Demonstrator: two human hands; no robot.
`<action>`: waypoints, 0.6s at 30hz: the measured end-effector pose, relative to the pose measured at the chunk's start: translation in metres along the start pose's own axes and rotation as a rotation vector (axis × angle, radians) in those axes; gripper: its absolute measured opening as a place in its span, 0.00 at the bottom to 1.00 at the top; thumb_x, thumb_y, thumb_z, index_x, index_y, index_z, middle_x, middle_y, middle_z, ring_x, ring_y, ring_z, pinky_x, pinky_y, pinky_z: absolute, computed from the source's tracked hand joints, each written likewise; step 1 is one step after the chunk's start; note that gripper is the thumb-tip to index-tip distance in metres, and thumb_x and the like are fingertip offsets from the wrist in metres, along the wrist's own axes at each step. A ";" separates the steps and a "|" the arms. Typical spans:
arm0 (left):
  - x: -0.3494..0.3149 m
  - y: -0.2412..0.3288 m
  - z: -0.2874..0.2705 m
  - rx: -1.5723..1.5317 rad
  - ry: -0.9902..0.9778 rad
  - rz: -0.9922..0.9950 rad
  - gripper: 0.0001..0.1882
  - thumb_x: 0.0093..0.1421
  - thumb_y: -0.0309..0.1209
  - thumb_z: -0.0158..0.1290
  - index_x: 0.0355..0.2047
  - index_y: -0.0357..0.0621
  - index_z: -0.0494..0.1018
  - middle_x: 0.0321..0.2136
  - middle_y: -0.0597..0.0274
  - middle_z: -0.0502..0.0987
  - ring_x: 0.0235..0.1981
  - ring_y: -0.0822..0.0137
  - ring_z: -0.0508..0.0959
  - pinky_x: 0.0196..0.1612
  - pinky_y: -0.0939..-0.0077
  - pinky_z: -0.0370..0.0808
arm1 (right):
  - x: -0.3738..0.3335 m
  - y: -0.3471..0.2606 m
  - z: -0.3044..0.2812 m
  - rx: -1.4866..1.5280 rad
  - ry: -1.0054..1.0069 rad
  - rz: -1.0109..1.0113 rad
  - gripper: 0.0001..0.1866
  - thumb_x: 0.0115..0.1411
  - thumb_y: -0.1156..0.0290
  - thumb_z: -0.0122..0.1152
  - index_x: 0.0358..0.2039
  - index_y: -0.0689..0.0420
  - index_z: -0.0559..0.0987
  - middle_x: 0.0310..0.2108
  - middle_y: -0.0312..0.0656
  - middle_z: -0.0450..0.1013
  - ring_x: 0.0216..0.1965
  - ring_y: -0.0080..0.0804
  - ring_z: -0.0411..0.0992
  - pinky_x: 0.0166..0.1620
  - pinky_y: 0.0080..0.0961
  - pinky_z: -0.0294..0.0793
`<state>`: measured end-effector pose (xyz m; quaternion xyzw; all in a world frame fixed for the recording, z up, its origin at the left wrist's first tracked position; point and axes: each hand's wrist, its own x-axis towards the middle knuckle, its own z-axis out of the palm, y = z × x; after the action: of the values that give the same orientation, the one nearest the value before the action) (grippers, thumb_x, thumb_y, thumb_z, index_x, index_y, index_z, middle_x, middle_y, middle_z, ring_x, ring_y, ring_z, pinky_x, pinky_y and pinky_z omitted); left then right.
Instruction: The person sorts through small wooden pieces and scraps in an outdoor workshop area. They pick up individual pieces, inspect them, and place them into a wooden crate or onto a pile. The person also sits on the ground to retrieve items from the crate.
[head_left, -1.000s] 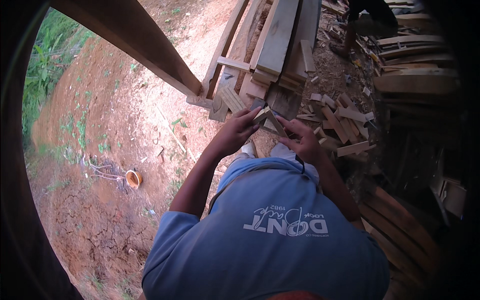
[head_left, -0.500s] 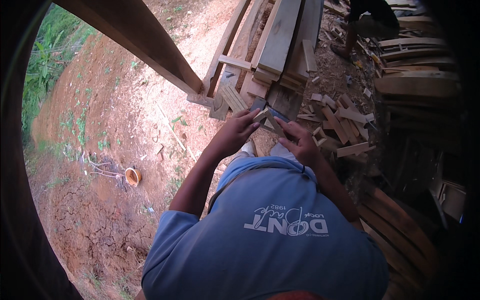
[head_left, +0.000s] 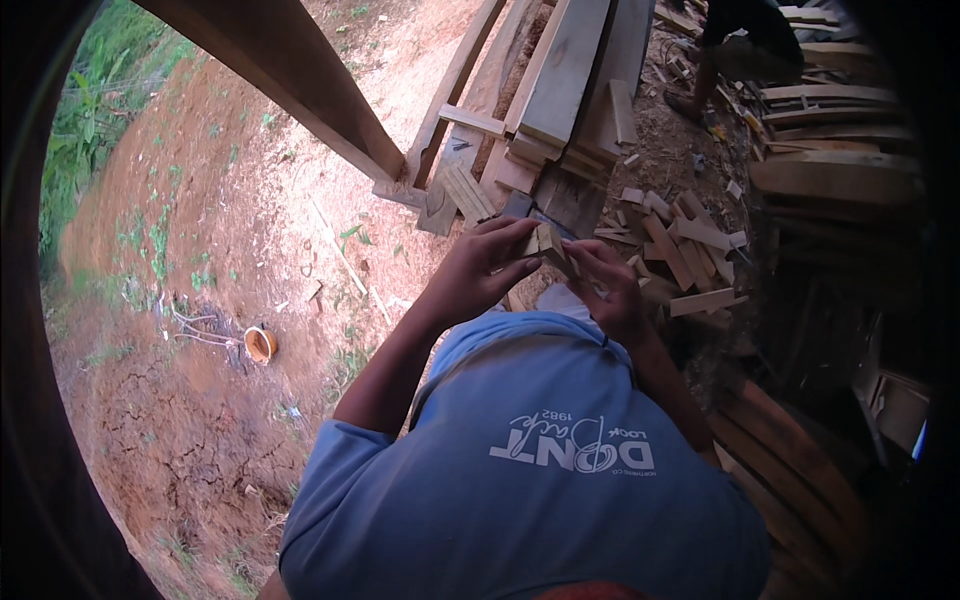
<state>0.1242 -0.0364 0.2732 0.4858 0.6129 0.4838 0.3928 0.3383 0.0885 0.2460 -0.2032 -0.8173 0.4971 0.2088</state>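
In front of my body I hold a small angled piece of pale wood (head_left: 550, 246), which seems to be two short strips meeting at a corner. My left hand (head_left: 482, 268) is closed on its left side, thumb below and fingers above. The fingers of my right hand (head_left: 608, 284) pinch its right side. Just beyond my left hand, short pale wood strips (head_left: 467, 192) lie side by side on the timber. A dark block-like thing (head_left: 518, 204) sits past the held piece, partly hidden by it.
Long planks (head_left: 560, 80) are stacked ahead, beside a thick post (head_left: 300, 90). Wood offcuts (head_left: 690, 240) litter the ground at right. Another person's leg (head_left: 706, 85) shows at upper right, near curved timbers (head_left: 830, 170). An orange-rimmed bucket (head_left: 261, 346) lies at left.
Both hands have tilted and turned the wood piece, so its open V shape now looks like a solid corner. My left hand has shifted slightly right.
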 end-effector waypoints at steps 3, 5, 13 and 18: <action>-0.001 0.002 0.005 -0.030 0.032 -0.041 0.23 0.63 0.30 0.61 0.56 0.33 0.73 0.51 0.48 0.77 0.52 0.59 0.78 0.55 0.68 0.74 | -0.001 -0.004 0.001 -0.022 0.017 -0.019 0.30 0.55 0.86 0.64 0.59 0.53 0.78 0.49 0.43 0.75 0.48 0.37 0.76 0.49 0.29 0.77; -0.003 0.001 0.007 -0.062 0.052 -0.047 0.23 0.63 0.29 0.61 0.56 0.33 0.73 0.49 0.49 0.78 0.50 0.62 0.80 0.53 0.70 0.76 | -0.002 -0.006 0.002 -0.035 0.031 -0.024 0.30 0.55 0.85 0.64 0.59 0.52 0.78 0.49 0.43 0.75 0.47 0.37 0.76 0.48 0.30 0.78; -0.006 0.004 0.008 -0.074 0.020 -0.043 0.20 0.62 0.26 0.61 0.54 0.35 0.74 0.44 0.53 0.81 0.47 0.66 0.82 0.51 0.73 0.78 | -0.007 -0.006 0.002 -0.038 0.027 -0.054 0.29 0.56 0.87 0.62 0.59 0.53 0.78 0.49 0.45 0.74 0.47 0.36 0.76 0.45 0.28 0.78; -0.008 0.006 0.006 -0.021 0.013 -0.072 0.20 0.62 0.27 0.61 0.53 0.35 0.74 0.42 0.52 0.81 0.46 0.65 0.82 0.50 0.71 0.79 | -0.009 -0.011 0.005 -0.037 0.001 -0.036 0.29 0.58 0.88 0.60 0.60 0.55 0.77 0.51 0.46 0.74 0.50 0.37 0.76 0.48 0.28 0.78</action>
<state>0.1330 -0.0421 0.2777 0.4562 0.6274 0.4789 0.4110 0.3419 0.0758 0.2523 -0.1928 -0.8298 0.4777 0.2144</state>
